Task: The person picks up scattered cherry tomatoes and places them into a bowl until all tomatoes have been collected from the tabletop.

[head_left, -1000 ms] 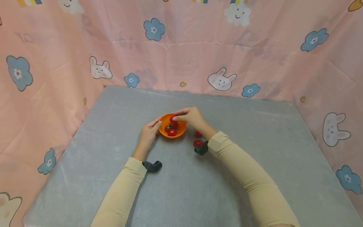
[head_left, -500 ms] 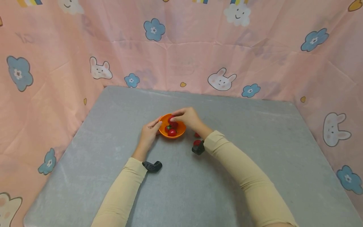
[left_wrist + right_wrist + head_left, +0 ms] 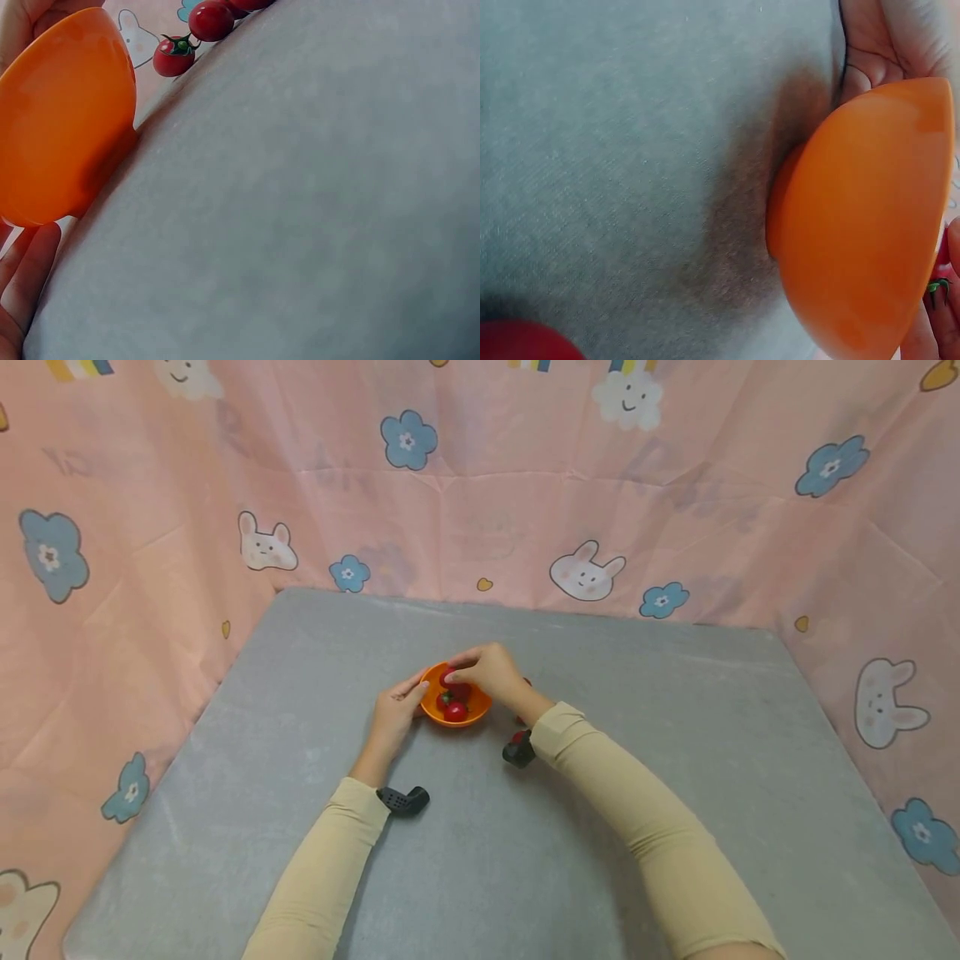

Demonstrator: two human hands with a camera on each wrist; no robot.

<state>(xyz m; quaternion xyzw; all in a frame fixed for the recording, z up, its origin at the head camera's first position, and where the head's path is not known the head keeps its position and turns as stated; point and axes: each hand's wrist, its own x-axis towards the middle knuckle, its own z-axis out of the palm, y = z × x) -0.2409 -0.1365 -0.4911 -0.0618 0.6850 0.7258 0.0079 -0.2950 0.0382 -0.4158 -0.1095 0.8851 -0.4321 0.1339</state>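
An orange bowl (image 3: 472, 714) stands on the grey table with several small red tomatoes (image 3: 454, 711) inside. My left hand (image 3: 392, 722) holds its left side, thumb at the rim and fingers against the outside. Over the bowl's far part, my right hand (image 3: 493, 677) pinches a small tomato (image 3: 447, 677) between thumb and fingers. In the left wrist view the bowl's outer wall (image 3: 67, 120) hides its contents. The right wrist view shows the bowl (image 3: 862, 202) from the side, with a green stem (image 3: 939, 286) by the right fingers.
Several loose tomatoes (image 3: 211, 21) lie on the table right of the bowl, partly hidden by my right wrist in the head view. One tomato (image 3: 525, 342) shows at the right wrist view's lower corner. A pink patterned curtain (image 3: 480, 510) hangs behind the table (image 3: 300, 652).
My right hand has moved slightly left over the bowl with the tomato in its fingers. The left hand and the bowl have stayed in place.
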